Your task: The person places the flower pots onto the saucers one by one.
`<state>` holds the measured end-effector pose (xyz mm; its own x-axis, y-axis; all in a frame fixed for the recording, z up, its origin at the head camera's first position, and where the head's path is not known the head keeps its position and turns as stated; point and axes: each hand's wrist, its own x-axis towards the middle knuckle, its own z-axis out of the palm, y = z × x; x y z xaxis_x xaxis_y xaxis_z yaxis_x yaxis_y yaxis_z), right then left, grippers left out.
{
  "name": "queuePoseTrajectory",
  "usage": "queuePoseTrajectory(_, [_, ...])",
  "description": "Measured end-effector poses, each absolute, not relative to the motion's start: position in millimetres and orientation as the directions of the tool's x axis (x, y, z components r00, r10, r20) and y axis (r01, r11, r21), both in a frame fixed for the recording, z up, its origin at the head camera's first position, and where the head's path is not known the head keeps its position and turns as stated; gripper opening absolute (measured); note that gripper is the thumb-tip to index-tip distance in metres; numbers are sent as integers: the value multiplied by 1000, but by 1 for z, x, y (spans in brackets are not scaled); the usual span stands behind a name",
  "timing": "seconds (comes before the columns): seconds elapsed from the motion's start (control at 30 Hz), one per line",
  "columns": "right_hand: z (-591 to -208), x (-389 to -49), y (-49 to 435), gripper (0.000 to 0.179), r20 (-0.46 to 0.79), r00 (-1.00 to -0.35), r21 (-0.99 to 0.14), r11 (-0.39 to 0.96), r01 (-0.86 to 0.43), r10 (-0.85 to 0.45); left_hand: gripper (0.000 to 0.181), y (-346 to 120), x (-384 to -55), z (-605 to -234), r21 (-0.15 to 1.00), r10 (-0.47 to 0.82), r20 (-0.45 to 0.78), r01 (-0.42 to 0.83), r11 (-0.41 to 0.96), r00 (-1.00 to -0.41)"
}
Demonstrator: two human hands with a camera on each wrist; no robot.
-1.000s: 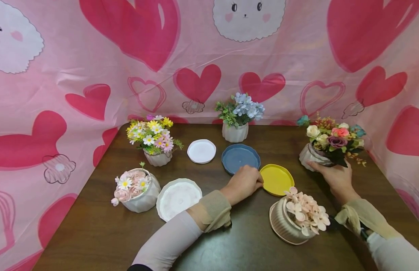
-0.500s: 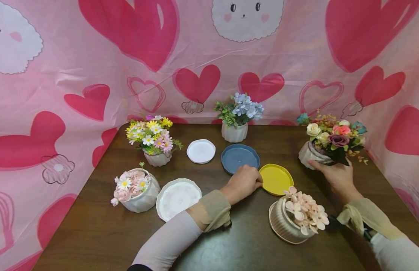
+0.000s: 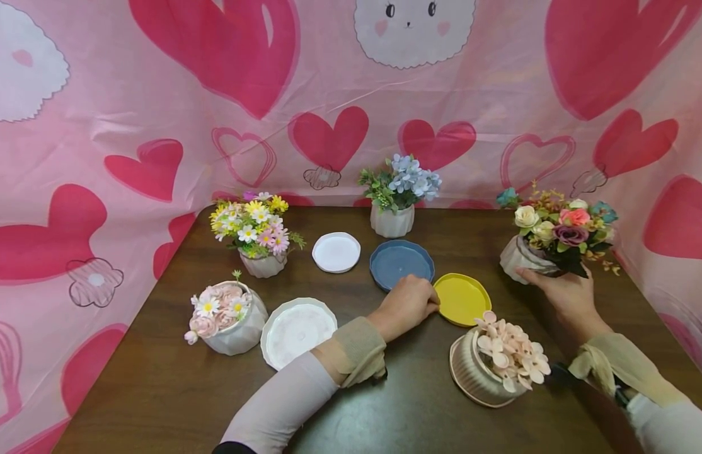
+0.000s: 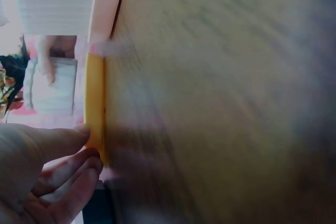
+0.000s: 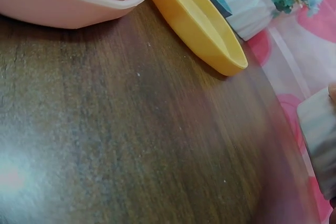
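Observation:
In the head view, my left hand (image 3: 406,307) pinches the near left rim of a yellow saucer (image 3: 463,299); the left wrist view shows the thumb and fingertips at its edge (image 4: 95,95). My right hand (image 3: 566,299) grips a whitish flowerpot (image 3: 523,260) of mixed artificial roses (image 3: 571,234), thumb along its side. That pot leans, its flowers toward the right. Only part of it shows at the right border of the right wrist view, where the yellow saucer (image 5: 202,27) lies flat on the table. A blue saucer (image 3: 401,263) sits just behind my left hand.
A ribbed pot of peach flowers (image 3: 489,369) stands on its saucer at front right. White saucers (image 3: 336,252) (image 3: 297,334) lie left of centre. Pots with daisies (image 3: 264,263), pink roses (image 3: 237,331) and blue flowers (image 3: 392,221) stand around them. A pink heart-print cloth (image 3: 328,75) hangs behind.
The rose pot and my right hand have shifted very slightly to the right. My left hand stays at the yellow saucer's rim.

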<state>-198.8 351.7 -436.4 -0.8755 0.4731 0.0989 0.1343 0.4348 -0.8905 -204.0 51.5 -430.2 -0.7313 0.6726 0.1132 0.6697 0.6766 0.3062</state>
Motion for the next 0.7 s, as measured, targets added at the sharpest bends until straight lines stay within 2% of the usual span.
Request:
queuePoseTrajectory(0.43, [-427, -195, 353, 89, 128, -898, -860, 498, 111, 422, 9, 51, -204, -431, 320, 670, 120, 667, 672, -733])
queuePoseTrajectory(0.7, [-424, -191, 349, 86, 147, -926, -884, 466, 34, 347, 10, 50, -204, -431, 318, 670, 118, 667, 674, -733])
